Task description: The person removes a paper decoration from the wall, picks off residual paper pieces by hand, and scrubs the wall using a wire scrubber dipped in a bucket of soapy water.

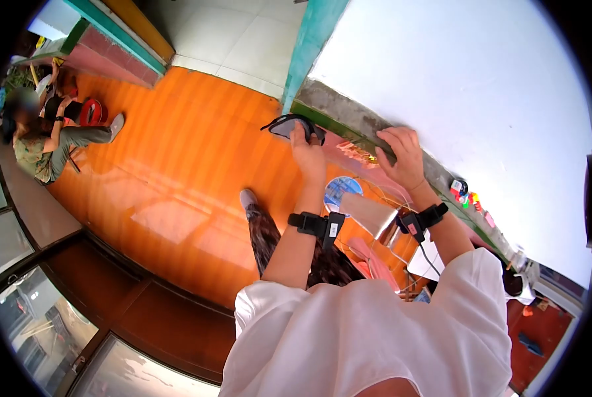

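A glossy, faintly striped orange floor (170,155) is spreading at left, leaving open room. Near the teal post (311,46), a rounded grey-and-black item (282,127) with a dark strap is sitting in the left hand (307,151), whose fingers are closing narrowly on it. The right hand (402,157), thumb standing apart, is lying over the rough concrete ledge (339,106), holding nothing visible. A smooth white wall (475,92) is bounding the ledge's far edge.

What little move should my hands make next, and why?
Perhaps bring your right hand over to steady the grey-and-black item: your left hand seems to hold it alone, while the right appears to hold nothing, its fingers at the grey ledge.
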Demonstrator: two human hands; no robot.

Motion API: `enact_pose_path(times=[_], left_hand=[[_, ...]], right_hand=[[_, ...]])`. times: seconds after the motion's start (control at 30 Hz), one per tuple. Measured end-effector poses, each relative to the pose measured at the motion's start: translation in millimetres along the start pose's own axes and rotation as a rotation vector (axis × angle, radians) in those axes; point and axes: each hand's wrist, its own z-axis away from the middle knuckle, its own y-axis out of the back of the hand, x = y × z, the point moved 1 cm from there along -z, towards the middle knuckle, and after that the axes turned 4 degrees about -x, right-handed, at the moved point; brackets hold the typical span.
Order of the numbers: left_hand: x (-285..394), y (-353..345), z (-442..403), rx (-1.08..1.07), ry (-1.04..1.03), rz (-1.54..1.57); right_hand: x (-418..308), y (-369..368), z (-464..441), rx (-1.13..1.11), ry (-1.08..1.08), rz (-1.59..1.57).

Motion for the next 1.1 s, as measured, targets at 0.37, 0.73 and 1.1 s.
enact_pose_path(times=[0.37, 0.73, 1.1], left_hand=[[44.9, -5.3, 19.0, 0.007, -0.072, -0.203], [27.1, -9.9, 14.1, 0.008, -0.077, -0.170], [22.0, -46.7, 52.8, -0.125, 0.075, -0.133]], right_hand=[[0.3, 2.8, 2.5, 0.008, 0.027, -0.011], [10.6, 1.3, 11.4, 0.023, 0.008, -0.047], [17.1, -4.3, 17.7, 0.087, 0.083, -0.058]])
